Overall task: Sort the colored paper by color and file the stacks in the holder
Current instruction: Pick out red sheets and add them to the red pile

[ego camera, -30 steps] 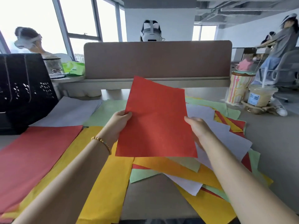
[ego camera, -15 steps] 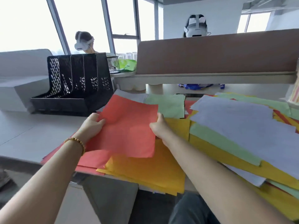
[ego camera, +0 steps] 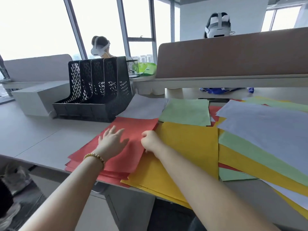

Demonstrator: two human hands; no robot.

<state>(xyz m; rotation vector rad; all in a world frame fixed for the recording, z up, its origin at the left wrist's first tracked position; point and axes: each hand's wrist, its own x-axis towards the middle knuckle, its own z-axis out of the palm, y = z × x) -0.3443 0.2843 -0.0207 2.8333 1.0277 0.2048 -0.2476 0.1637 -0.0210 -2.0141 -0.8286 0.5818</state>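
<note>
Head view is showing the left hand (ego camera: 112,139) lying flat, grip wide, on the red paper stack (ego camera: 126,147) at the bench edge; right hand (ego camera: 150,141) pinching its edge. Sheets seem thin, floppy, slippery; best lifted by opposite edges.

A pale grey desk (ego camera: 41,139) carries a black mesh file holder (ego camera: 98,95) standing upright at the back left. Just right of the holder lie a red paper stack (ego camera: 126,157), a yellow stack (ego camera: 188,147), a green sheet (ego camera: 186,112) and a white sheet (ego camera: 146,106), with mixed loose sheets (ego camera: 266,130) overlapping farther right.
</note>
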